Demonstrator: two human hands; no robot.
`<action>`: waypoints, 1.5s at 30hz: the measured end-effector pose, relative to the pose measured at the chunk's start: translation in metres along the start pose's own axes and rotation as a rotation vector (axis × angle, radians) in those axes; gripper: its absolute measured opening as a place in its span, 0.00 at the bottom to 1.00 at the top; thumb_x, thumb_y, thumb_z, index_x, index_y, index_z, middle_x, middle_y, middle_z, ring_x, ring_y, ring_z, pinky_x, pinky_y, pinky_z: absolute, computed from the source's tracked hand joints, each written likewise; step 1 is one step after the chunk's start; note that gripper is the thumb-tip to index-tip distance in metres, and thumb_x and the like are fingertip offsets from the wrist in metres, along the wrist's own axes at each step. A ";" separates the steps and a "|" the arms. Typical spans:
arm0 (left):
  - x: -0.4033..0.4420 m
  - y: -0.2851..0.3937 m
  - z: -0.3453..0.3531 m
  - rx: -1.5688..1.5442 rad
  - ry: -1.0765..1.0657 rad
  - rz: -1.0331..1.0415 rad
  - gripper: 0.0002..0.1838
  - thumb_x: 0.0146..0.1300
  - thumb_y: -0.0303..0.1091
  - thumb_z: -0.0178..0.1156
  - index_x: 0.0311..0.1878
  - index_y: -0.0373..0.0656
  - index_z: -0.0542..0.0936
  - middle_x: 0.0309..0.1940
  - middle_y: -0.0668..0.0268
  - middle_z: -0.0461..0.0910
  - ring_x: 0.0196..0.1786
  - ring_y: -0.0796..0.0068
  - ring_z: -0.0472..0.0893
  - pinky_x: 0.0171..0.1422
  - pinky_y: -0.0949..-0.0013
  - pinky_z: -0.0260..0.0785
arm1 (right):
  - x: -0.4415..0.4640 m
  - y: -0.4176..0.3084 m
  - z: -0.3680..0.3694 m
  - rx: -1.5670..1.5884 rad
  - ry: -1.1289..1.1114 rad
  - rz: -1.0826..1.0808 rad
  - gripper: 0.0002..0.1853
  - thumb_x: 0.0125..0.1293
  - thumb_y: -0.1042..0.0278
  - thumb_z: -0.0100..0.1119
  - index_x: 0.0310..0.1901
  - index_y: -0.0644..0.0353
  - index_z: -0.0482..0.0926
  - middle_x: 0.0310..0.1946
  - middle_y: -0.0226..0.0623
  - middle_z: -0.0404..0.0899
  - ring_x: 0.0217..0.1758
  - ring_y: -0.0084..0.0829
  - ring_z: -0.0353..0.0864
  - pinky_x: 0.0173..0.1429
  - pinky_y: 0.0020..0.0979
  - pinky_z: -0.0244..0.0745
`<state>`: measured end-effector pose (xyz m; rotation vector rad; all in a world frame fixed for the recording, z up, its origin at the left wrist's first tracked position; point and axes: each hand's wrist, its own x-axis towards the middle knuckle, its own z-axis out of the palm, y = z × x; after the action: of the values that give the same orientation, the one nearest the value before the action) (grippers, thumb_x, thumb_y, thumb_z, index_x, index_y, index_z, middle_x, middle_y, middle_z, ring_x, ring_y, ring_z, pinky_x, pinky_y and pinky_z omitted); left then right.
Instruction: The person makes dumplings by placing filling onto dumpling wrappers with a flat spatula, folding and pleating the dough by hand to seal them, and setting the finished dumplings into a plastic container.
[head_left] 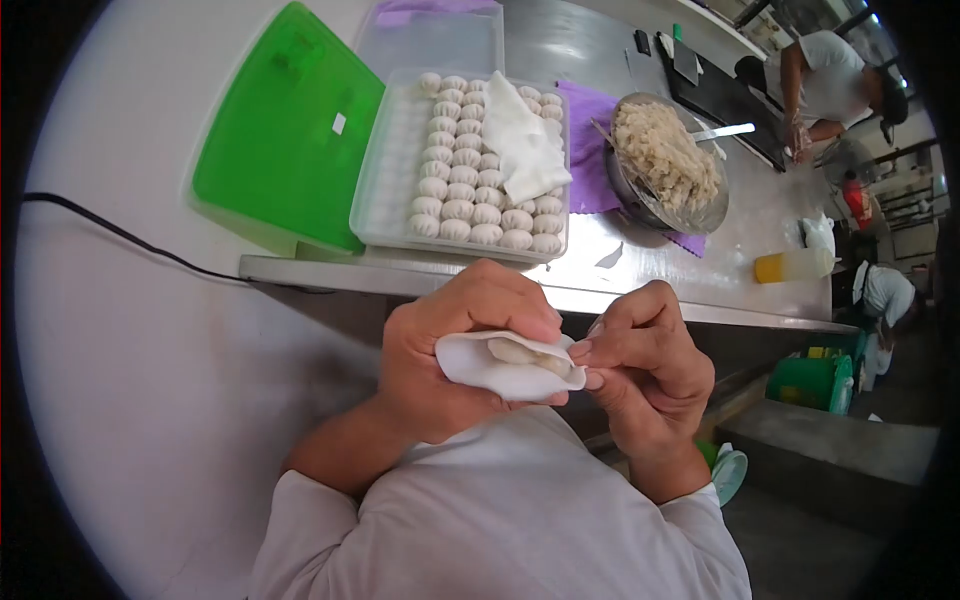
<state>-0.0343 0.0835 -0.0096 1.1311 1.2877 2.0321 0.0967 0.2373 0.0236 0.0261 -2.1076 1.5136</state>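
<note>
A round white dumpling wrapper lies cupped in my left hand, folded partway around a pale filling. The thumb and fingers of my right hand pinch its right edge. Both hands are in front of my body, just short of the counter's edge. Beyond them, a clear plastic tray holds rows of pleated dumplings, with a white cloth over part of them. To its right stands a metal bowl heaped with pale filling, a light-handled utensil stuck in it.
A green plastic bin stands left of the tray on the metal counter. A purple cloth lies under the bowl. A yellow-bottomed container is at right. One person works across the counter; another is farther off.
</note>
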 end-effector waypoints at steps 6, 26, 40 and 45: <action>-0.024 0.017 -0.017 -0.024 0.027 -0.061 0.26 0.41 0.27 0.85 0.46 0.39 0.85 0.48 0.56 0.82 0.48 0.70 0.82 0.54 0.70 0.76 | -0.001 -0.024 0.030 -0.119 -0.024 0.058 0.11 0.58 0.80 0.71 0.43 0.65 0.86 0.36 0.37 0.82 0.39 0.29 0.76 0.43 0.28 0.73; -0.073 0.030 -0.024 -0.417 0.203 -0.274 0.20 0.52 0.24 0.79 0.48 0.37 0.84 0.50 0.55 0.82 0.51 0.74 0.82 0.55 0.71 0.76 | -0.027 -0.044 0.074 -0.243 -0.053 0.080 0.12 0.60 0.83 0.70 0.45 0.68 0.83 0.40 0.40 0.79 0.38 0.24 0.77 0.38 0.23 0.74; -0.052 0.010 -0.020 0.061 -0.024 0.079 0.18 0.60 0.19 0.72 0.53 0.35 0.81 0.52 0.56 0.80 0.51 0.76 0.81 0.52 0.73 0.76 | -0.020 -0.020 0.047 -0.204 -0.038 -0.092 0.11 0.60 0.83 0.69 0.44 0.67 0.80 0.37 0.41 0.81 0.38 0.34 0.78 0.40 0.31 0.75; -0.030 0.007 0.010 0.015 0.073 0.040 0.17 0.60 0.22 0.73 0.52 0.36 0.82 0.50 0.57 0.81 0.49 0.73 0.81 0.50 0.72 0.74 | -0.011 -0.006 0.021 -0.133 -0.014 -0.080 0.10 0.60 0.83 0.67 0.43 0.67 0.80 0.36 0.41 0.81 0.37 0.34 0.78 0.40 0.30 0.74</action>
<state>-0.0095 0.0628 -0.0126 1.1069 1.3279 2.1135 0.0996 0.2131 0.0195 0.0723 -2.1866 1.3284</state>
